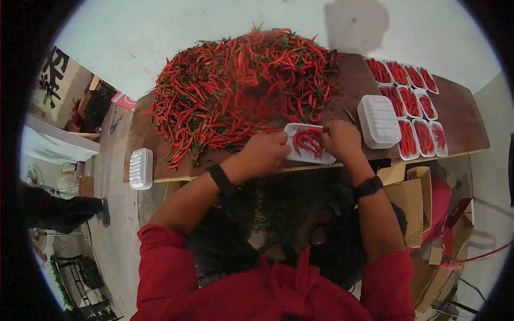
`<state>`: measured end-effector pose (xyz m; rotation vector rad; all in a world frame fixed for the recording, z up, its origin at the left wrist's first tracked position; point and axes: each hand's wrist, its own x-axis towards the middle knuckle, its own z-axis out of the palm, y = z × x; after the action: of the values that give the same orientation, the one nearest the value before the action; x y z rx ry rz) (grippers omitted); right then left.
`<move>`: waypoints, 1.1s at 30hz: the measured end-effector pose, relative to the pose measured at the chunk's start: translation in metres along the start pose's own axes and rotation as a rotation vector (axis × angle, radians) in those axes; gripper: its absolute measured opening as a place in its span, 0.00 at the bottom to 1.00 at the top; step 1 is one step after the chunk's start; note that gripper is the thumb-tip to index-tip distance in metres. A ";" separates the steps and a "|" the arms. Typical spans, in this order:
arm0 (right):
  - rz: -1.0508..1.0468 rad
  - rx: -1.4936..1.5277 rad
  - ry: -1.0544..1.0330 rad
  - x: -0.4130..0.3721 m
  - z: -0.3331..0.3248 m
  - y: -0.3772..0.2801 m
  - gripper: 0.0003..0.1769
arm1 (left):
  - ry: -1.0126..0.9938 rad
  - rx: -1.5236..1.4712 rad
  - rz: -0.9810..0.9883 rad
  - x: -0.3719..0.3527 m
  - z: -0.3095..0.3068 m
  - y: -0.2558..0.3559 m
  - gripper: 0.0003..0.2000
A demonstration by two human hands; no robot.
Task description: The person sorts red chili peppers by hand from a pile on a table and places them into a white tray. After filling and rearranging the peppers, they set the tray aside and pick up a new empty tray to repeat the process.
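Observation:
A white plastic tray (292, 129) lies at the table's front edge with several red chili peppers (307, 142) in it. My left hand (266, 152) is at the tray's left end, its fingers curled in against the rim. At the right end, my right hand (342, 140) has its fingers bent down over the ends of the peppers; the fingertips are partly hidden. Behind my hands rises a large heap of red chili peppers (214, 101) with green stems. Right of my right hand stands a stack of white trays (379, 122), upside down.
Several trays filled with peppers (408, 101) stand in rows on the table's right. Another stack of white trays (141, 168) sits at the left front corner. Cardboard boxes (404, 206) are below the table at right. A person's dark-clothed leg (64, 208) shows at far left.

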<state>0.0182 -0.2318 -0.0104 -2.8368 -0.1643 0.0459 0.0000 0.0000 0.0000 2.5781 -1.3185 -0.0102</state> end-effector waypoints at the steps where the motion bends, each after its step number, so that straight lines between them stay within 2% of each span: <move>1: 0.010 0.006 -0.013 0.000 -0.002 -0.001 0.13 | 0.029 0.019 0.010 0.000 0.000 0.001 0.09; 3: 0.014 -0.019 -0.016 0.005 -0.008 0.007 0.13 | 0.091 0.032 0.023 0.009 0.003 0.000 0.08; 5: 0.066 0.094 -0.023 0.006 -0.006 0.008 0.13 | 0.070 0.003 0.035 0.005 0.001 0.000 0.08; 9: 0.074 0.133 -0.027 0.000 -0.019 0.005 0.13 | 0.068 -0.026 0.028 0.002 0.004 -0.002 0.06; 12: 0.098 0.147 -0.003 0.005 -0.010 0.011 0.13 | 0.022 0.061 -0.008 0.004 -0.001 0.000 0.08; 14: 0.023 0.169 0.084 0.001 -0.002 0.015 0.13 | -0.058 0.017 -0.033 0.004 -0.004 0.003 0.07; 15: 0.023 0.167 0.093 0.000 -0.006 0.012 0.13 | -0.053 0.023 -0.028 0.004 -0.006 0.004 0.07; 17: 0.082 0.149 0.035 0.001 -0.014 0.005 0.12 | 0.056 -0.154 0.014 0.007 -0.012 0.003 0.08; 20: 0.025 0.183 0.064 0.001 -0.006 0.015 0.11 | 0.079 -0.156 -0.036 0.019 -0.017 0.003 0.10; 24: 0.048 0.138 0.071 -0.005 -0.010 0.012 0.11 | 0.124 -0.155 -0.093 0.032 -0.009 -0.005 0.10; 26: 0.076 0.107 -0.007 -0.004 -0.007 0.013 0.11 | 0.142 -0.151 -0.119 0.037 -0.008 -0.006 0.10; 33: 0.061 0.052 -0.008 -0.005 -0.002 0.006 0.11 | 0.153 -0.118 -0.151 0.047 0.003 -0.010 0.12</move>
<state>0.0143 -0.2382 -0.0102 -2.7894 -0.0770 0.0729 0.0353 -0.0324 0.0002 2.5159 -1.0366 0.0785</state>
